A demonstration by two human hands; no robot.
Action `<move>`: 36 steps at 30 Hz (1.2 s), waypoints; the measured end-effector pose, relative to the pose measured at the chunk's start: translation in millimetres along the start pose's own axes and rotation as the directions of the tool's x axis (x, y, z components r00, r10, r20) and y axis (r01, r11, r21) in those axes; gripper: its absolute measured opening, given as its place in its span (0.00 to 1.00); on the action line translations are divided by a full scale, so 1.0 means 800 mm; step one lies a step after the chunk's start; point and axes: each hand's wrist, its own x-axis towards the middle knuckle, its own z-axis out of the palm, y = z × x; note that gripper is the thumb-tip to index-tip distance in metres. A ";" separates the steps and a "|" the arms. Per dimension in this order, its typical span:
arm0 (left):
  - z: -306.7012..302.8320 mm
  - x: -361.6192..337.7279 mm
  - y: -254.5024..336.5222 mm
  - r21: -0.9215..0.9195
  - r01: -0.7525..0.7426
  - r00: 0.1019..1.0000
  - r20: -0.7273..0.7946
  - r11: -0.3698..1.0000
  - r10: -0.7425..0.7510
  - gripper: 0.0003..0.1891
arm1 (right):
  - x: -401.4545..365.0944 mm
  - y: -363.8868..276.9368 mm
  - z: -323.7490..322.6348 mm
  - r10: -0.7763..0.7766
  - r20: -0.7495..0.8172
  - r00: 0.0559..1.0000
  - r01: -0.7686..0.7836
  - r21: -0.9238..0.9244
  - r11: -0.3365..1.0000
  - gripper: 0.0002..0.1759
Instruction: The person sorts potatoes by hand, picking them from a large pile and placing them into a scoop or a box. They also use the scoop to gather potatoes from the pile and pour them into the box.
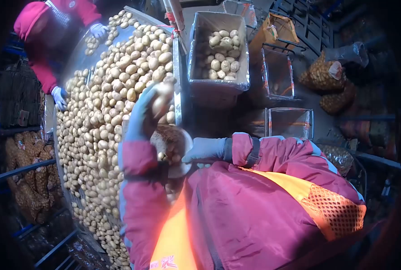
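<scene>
My left hand (142, 110), in a blue-grey glove, is raised over the right edge of the potato heap. Its fingers curl around pale potatoes (160, 107), slightly smeared by motion. Below it, close to my body, is a white rounded tub (185, 140), partly hidden by my left sleeve, with a few potatoes low inside. My right hand (206, 149), also gloved, reaches across my front and grips the tub's right rim. A large heap of potatoes (106, 117) covers the metal sorting table (178, 85) on my left.
Across the table, a co-worker's gloved hands (99, 30) touch the potatoes. A lined bin (242, 81) holding potatoes stands ahead, with wire-framed lined bins (290, 122) to its right. Filled mesh sacks (323, 76) lie at far right, more sacks (31, 175) at left.
</scene>
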 end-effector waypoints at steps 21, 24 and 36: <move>-0.337 -0.679 -0.235 0.322 0.720 -0.188 -0.762 0.614 0.620 0.25 | 0.097 -0.036 0.071 0.085 0.079 0.993 -0.094 0.111 0.989 0.14; -0.367 -0.814 -0.330 0.112 0.860 -0.311 -0.659 0.498 0.685 0.33 | 0.094 -0.053 0.128 0.035 0.106 0.994 -0.051 0.150 0.987 0.13; -0.338 -0.677 -0.321 0.183 0.842 -0.156 -0.817 0.507 0.554 0.38 | 0.143 -0.081 0.227 -0.057 0.168 0.984 0.134 -0.497 0.857 0.21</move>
